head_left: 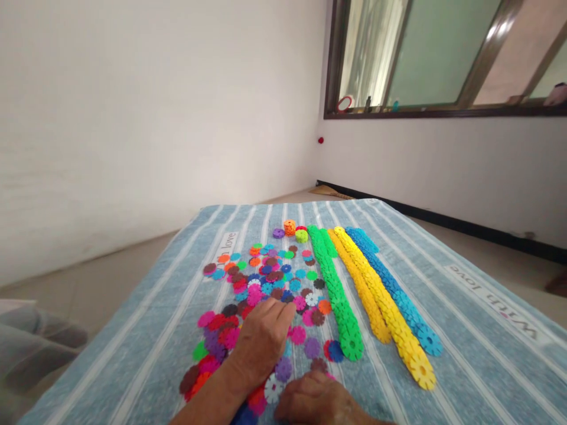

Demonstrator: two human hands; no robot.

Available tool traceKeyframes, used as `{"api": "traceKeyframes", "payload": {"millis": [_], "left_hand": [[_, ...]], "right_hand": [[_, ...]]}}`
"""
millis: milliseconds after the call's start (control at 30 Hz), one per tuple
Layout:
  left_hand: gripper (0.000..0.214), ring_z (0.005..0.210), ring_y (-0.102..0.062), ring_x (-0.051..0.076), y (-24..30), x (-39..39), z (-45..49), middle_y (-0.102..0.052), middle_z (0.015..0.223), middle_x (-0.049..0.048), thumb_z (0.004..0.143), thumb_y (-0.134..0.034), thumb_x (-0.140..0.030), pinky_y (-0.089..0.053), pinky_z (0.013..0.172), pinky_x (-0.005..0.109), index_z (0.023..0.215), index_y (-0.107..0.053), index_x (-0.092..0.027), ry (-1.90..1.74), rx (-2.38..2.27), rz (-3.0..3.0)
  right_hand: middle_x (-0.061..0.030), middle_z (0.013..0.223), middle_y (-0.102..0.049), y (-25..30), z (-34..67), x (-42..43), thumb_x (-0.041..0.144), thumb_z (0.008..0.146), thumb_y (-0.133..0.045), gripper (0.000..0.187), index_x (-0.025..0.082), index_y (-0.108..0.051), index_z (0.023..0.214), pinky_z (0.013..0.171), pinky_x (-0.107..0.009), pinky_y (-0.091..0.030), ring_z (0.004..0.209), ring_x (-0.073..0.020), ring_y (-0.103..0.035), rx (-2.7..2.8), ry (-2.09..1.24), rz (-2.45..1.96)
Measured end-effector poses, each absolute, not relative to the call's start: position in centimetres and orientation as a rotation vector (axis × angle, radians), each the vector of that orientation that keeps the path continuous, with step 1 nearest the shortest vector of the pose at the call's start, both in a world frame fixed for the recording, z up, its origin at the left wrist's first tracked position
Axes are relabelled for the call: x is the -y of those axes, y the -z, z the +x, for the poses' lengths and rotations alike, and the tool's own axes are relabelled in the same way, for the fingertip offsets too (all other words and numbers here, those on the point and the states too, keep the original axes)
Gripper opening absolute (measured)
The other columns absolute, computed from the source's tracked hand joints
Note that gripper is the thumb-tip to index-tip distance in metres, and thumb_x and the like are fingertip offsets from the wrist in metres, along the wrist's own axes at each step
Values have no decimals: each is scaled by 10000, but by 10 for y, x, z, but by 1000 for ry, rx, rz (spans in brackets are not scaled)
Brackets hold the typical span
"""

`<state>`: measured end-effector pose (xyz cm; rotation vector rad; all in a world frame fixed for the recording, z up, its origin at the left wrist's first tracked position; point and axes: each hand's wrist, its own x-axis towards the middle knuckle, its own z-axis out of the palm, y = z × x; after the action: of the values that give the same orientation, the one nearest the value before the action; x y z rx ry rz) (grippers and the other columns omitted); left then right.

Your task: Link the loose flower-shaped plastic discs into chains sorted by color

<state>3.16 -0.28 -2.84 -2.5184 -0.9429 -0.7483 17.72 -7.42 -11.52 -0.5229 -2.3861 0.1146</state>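
Note:
Many colourful notched plastic discs lie in a loose pile (254,295) on a striped cloth. My left hand (268,327) reaches over the middle of this pile, its fingers bent down and close together among the discs. Whatever may be between its fingertips is hidden by the hand. Nearer to me, my right hand (314,401) is curled low at the pile's front edge, beside a white disc (273,388); its fingertips are also out of sight. To the right run overlapping rows of discs: a green row (337,295), yellow rows (390,307) and a blue row (410,313).
At the far side stand small stacks: an orange stack (289,228), a purple stack (279,234) and a lime stack (302,236). The blue striped cloth (146,330) covers the table. Beyond it are a white wall (155,106) and a window (443,53).

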Motion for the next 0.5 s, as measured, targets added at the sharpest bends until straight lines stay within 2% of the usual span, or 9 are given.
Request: {"api": "traceKeyframes", "payload": {"millis": [167,300,367,500], "left_hand": [[255,639,-630,161,22,6,32,-680,687,28,844,-436,-60,-506,594,247,860,-671,-159,1063,1076,-2612],[283,705,-696,132,17,13,37,-753,812,21,818,-465,-98,-532,652,197,933,-708,-186,1247,1252,-2802],[288,700,-703,132,14,17,40,-759,806,14,809,-468,-120,-532,640,188,924,-720,-200,1292,1351,-2876],[292,636,-685,130,10,22,43,-736,707,-7,824,-465,-177,-526,600,189,960,-723,-202,1313,1520,-3006]], "right_hand": [[-13,829,-653,80,194,74,308,998,-458,197,214,-554,855,624,-219,-468,739,-128,-615,2259,-112,-538],[8,627,-550,57,206,73,199,972,-381,158,197,-509,880,495,-255,-371,539,-140,-517,2093,124,-695],[10,619,-551,52,209,73,219,973,-371,143,184,-507,995,483,-257,-371,515,-149,-514,2075,124,-786],[14,635,-594,52,212,74,216,969,-377,301,156,-403,1263,497,-238,-422,496,-147,-547,2007,1,-876]]}}
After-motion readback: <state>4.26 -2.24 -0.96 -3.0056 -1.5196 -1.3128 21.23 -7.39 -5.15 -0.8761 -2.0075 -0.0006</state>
